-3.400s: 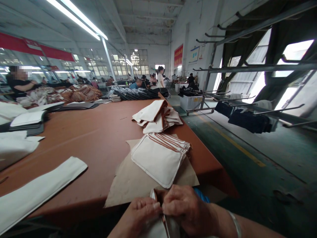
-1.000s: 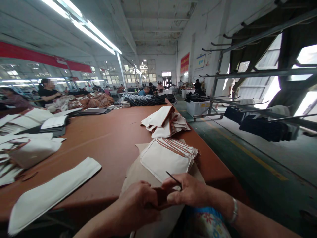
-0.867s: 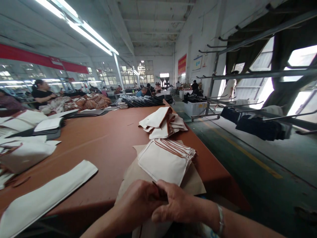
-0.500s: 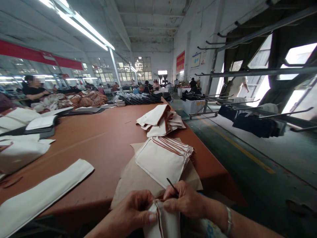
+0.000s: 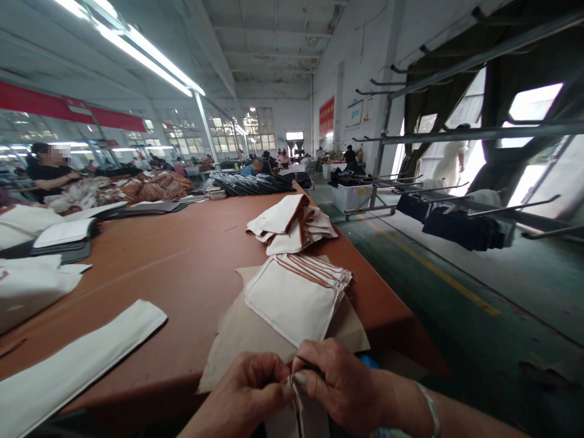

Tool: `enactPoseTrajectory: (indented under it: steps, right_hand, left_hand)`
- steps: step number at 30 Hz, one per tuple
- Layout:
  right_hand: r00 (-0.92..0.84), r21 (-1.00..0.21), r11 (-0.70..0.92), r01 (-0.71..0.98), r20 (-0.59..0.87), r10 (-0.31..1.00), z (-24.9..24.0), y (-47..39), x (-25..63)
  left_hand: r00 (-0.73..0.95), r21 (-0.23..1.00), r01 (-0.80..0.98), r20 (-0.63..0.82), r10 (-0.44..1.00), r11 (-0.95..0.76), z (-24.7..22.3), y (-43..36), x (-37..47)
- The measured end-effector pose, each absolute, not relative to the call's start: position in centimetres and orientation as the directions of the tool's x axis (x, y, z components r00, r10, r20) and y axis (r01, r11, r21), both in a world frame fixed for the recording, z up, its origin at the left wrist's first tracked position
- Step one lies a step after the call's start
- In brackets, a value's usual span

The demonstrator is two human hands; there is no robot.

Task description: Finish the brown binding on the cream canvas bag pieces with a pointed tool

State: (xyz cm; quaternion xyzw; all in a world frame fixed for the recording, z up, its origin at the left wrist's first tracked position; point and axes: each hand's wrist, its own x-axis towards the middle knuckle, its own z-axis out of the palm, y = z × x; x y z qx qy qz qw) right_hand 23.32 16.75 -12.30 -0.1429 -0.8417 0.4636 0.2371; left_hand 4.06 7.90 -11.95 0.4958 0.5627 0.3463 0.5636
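Observation:
At the bottom centre, my left hand (image 5: 258, 386) is closed, pinching the top edge of a white fabric piece (image 5: 316, 420) with a brown-lined opening. Close against it, my right hand (image 5: 340, 380) is also closed, with thumb and fingertips on the same edge. A thin dark stick-like thing (image 5: 311, 365) shows between the right fingers; its kind cannot be made out. The lower part of the fabric piece runs out of the picture. Just beyond my hands, a fanned stack of white fabric pieces with brown edges (image 5: 287, 298) lies on a sheet of brown paper (image 5: 223, 350).
The brown-topped table (image 5: 196, 261) has its right edge beside the stack. Farther back lies a loose white-and-brown pile (image 5: 283, 219). A long white strip (image 5: 91, 359) and folded white pieces (image 5: 64, 233) lie left. A metal rack (image 5: 479, 134) stands right; a person (image 5: 52, 167) is far left.
My hands have drawn closer together along the fabric's top edge. The dark stick-like thing, upright before, now lies lower and flatter in my right hand. The view has shifted slightly.

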Motion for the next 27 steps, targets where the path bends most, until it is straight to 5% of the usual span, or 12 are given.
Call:
enactPoseTrajectory:
  steps: [2,6,8,17,27]
  right_hand:
    - [-0.842,-0.892,0.45,0.035,0.217,0.495,-12.8,16.8,23.3]
    - [-0.877,-0.996,0.0,0.089,-0.078,0.474,-13.7,17.1,23.4]
    - [-0.882,-0.993,-0.064,0.099,-0.118,0.456,-13.6,17.1,23.3]
    - [-0.818,-0.934,0.26,0.246,-0.056,0.573,-12.7,17.1,22.9]
    - [-0.798,-0.912,0.318,0.26,-0.017,0.602,-13.0,17.5,22.7]
  left_hand:
    - [0.111,0.942,0.209,-0.291,0.95,0.264,-11.6,7.9,4.5]
    - [0.082,0.937,0.214,-0.299,0.951,0.276,-10.8,7.8,5.2]
    - [0.083,0.933,0.215,-0.312,0.946,0.289,-10.4,7.9,5.6]
    - [0.037,0.902,0.318,-0.318,0.947,0.29,-11.2,8.5,5.7]
    - [0.051,0.904,0.327,-0.307,0.95,0.275,-11.7,8.7,5.7]
